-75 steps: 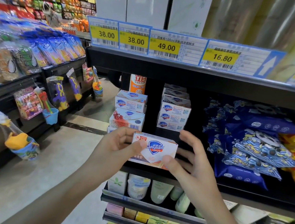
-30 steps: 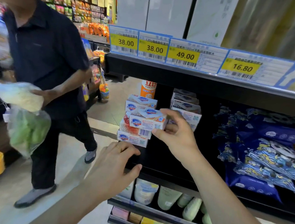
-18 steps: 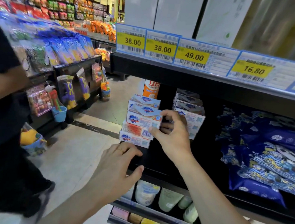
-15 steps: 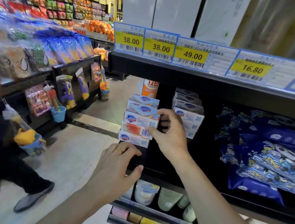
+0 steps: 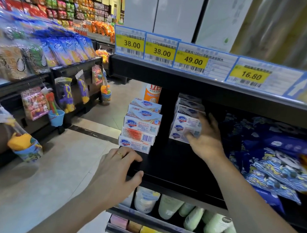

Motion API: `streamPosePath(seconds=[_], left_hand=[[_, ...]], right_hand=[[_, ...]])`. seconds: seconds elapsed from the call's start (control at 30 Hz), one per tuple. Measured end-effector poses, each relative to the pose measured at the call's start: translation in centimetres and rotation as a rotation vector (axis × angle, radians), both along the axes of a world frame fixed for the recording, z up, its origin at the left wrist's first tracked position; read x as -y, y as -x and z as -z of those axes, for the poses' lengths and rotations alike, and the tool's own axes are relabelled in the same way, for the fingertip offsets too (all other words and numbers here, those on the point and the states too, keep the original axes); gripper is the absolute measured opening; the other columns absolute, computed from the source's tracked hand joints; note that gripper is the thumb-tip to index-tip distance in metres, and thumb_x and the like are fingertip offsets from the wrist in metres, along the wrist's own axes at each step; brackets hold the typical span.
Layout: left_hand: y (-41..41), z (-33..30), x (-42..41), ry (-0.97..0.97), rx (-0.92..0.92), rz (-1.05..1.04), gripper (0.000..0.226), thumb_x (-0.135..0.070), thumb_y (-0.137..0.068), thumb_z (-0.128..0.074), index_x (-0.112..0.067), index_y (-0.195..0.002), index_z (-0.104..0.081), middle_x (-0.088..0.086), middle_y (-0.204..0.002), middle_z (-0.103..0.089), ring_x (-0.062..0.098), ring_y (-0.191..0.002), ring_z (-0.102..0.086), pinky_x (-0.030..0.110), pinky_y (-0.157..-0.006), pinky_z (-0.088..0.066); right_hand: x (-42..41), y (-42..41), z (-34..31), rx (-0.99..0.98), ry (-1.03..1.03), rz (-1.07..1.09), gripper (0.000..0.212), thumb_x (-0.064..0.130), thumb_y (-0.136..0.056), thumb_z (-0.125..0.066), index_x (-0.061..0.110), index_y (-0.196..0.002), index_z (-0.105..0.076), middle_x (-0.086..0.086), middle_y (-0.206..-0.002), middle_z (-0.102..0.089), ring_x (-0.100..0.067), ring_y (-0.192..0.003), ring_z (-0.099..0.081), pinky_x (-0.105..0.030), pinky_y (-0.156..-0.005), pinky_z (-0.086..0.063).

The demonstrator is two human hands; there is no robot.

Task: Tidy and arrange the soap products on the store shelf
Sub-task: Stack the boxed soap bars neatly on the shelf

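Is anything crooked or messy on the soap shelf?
Yes. The left stack of soap boxes is uneven: each box sits turned a little differently, so the edges don't line up, and one shows its red side. The right stack, which the right hand touches, looks straighter. The blue packets lie in a jumbled heap.

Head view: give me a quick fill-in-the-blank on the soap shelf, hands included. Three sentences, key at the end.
1. The right hand reaches to the ____ stack of soap boxes.
2. The left hand rests on the shelf edge and wears a ____ on one finger.
3. The price tag above the right stack reads ____.

Missing words: right; ring; 49.00
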State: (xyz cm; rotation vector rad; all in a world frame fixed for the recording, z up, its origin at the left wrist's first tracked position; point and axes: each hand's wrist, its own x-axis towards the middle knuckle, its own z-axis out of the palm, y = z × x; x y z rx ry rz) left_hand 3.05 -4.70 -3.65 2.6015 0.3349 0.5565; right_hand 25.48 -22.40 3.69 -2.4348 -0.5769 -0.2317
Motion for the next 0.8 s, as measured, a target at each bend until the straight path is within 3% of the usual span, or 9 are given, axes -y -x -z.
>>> streamPosePath(seconds=[0.1, 0.2, 0.37, 0.47, 0.53, 0.6, 0.67, 0.73, 0.8], left_hand=[[0.0, 0.0, -0.1, 0.010, -0.006, 0.006, 0.027, -0.052, -0.096, -0.057, -0.046, -0.122, -0.052, -0.028, -0.130, -0.045, -0.001, -0.118, -0.033, 0.025, -0.100, -0.029], [0.1, 0.1, -0.1, 0.016, -0.002, 0.011, 0.026, -0.052, -0.096, -0.056, -0.046, -0.121, -0.051, -0.030, -0.130, -0.045, -0.003, -0.118, -0.032, 0.025, -0.099, -0.027], [0.2, 0.0, 0.1, 0.017, 0.010, 0.008, 0.026, -0.051, -0.096, -0.057, -0.046, -0.121, -0.052, -0.030, -0.130, -0.046, -0.003, -0.118, -0.033, 0.025, -0.099, -0.028], [0.2, -0.3, 0.1, 0.010, 0.010, 0.012, 0.027, -0.050, -0.095, -0.061, -0.045, -0.120, -0.054, -0.029, -0.128, -0.048, -0.001, -0.118, -0.039, 0.026, -0.101, -0.033], [0.2, -0.5, 0.0, 0.013, 0.023, 0.013, 0.032, -0.049, -0.093, -0.066, -0.043, -0.123, -0.056, -0.028, -0.125, -0.053, 0.001, -0.117, -0.047, 0.026, -0.101, -0.041], [0.6, -0.5, 0.1, 0.099, 0.065, 0.009, 0.041, -0.047, -0.091, -0.071, -0.045, -0.128, -0.055, -0.031, -0.125, -0.055, -0.002, -0.118, -0.052, 0.018, -0.096, -0.044], [1.0, -0.6, 0.3, 0.195, 0.133, 0.020, 0.050, -0.043, -0.089, -0.076, -0.054, -0.130, -0.049, -0.035, -0.128, -0.054, -0.006, -0.122, -0.052, 0.008, -0.091, -0.042], [1.2, -1.0, 0.4, 0.196, 0.209, 0.050, 0.059, -0.039, -0.087, -0.079, -0.060, -0.131, -0.044, -0.035, -0.131, -0.053, -0.008, -0.125, -0.051, 0.002, -0.086, -0.043], [1.1, -1.7, 0.6, 0.118, 0.275, 0.115, 0.069, -0.033, -0.086, -0.081, -0.057, -0.138, -0.042, -0.030, -0.142, -0.048, -0.002, -0.133, -0.048, 0.008, -0.095, -0.044]], right_hand=[[-0.3, -1.1, 0.2, 0.046, -0.113, -0.027, 0.056, 0.021, -0.088, -0.079, 0.018, -0.138, -0.054, -0.008, -0.149, -0.044, -0.027, -0.138, -0.043, -0.033, -0.111, -0.040], [-0.4, -1.6, -0.1, 0.046, -0.144, -0.010, 0.043, 0.016, -0.087, -0.081, 0.016, -0.121, -0.056, -0.004, -0.129, -0.057, -0.021, -0.117, -0.056, -0.025, -0.091, -0.039], [0.2, -1.0, -0.5, 0.088, -0.195, 0.016, 0.045, 0.015, -0.078, -0.089, 0.024, -0.112, -0.061, 0.001, -0.121, -0.046, -0.015, -0.103, -0.057, -0.026, -0.089, -0.046], [1.3, 0.6, -0.2, 0.157, -0.273, -0.005, 0.046, 0.012, -0.076, -0.090, 0.026, -0.112, -0.065, 0.000, -0.125, -0.045, 0.013, -0.091, -0.050, 0.000, -0.078, -0.034], [2.4, 2.3, 0.2, 0.222, -0.334, -0.029, 0.047, 0.011, -0.076, -0.090, 0.029, -0.111, -0.065, 0.003, -0.123, -0.043, 0.024, -0.094, -0.046, 0.007, -0.079, -0.033], [3.5, 4.2, 0.6, 0.208, -0.407, -0.073, 0.049, 0.010, -0.075, -0.090, 0.032, -0.111, -0.064, 0.005, -0.125, -0.042, 0.016, -0.103, -0.050, 0.000, -0.091, -0.040], [4.6, 6.0, 1.0, 0.138, -0.452, -0.140, 0.052, 0.007, -0.075, -0.090, 0.032, -0.112, -0.064, 0.007, -0.126, -0.043, 0.003, -0.114, -0.054, -0.018, -0.101, -0.048], [5.7, 7.7, 1.5, 0.042, -0.493, -0.239, 0.053, 0.003, -0.074, -0.090, 0.033, -0.110, -0.065, 0.012, -0.124, -0.046, 0.000, -0.119, -0.055, -0.020, -0.097, -0.053], [6.4, 9.2, 2.0, -0.085, -0.552, -0.355, 0.055, 0.000, -0.074, -0.089, 0.038, -0.107, -0.066, 0.015, -0.125, -0.051, -0.002, -0.121, -0.057, -0.020, -0.091, -0.056]])
